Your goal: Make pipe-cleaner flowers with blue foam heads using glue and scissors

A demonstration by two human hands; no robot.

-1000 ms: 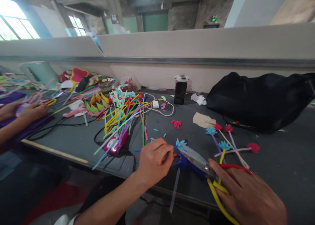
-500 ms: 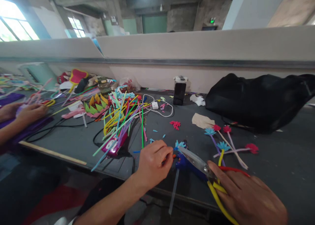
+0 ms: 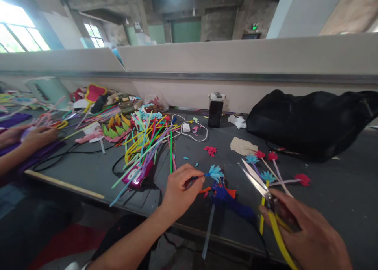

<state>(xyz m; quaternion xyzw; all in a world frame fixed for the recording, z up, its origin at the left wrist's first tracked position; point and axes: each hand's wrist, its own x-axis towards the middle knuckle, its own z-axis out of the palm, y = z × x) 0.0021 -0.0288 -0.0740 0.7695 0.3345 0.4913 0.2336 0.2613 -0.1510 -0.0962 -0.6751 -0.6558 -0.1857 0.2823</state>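
Note:
My left hand [image 3: 183,187] is closed, thumb and fingertips pinching the short stem of a light-blue fringed flower [image 3: 215,172] just above the table. In my right hand [image 3: 313,226] are scissors [image 3: 258,181] with yellow handles; the blades point up and left, apart from the flower. Between the hands lies a dark-blue glue gun [image 3: 232,204], a clear glue stick [image 3: 209,232] sticking out past the table edge. Beyond the scissors rest several stemmed flowers, among them a red flower [image 3: 302,180] and a blue flower [image 3: 268,176].
A heap of coloured pipe cleaners [image 3: 147,144] lies left of centre. Behind are red clippings [image 3: 210,151], a white cable [image 3: 203,133], a phone [image 3: 215,113] leaning on a bottle, and a black bag [image 3: 307,124]. Another person's hands [image 3: 41,138] work at far left.
The scissors have moved right, away from the blue flower, and their blades now point more upward. My left hand has turned slightly, so the flower and its stem show more.

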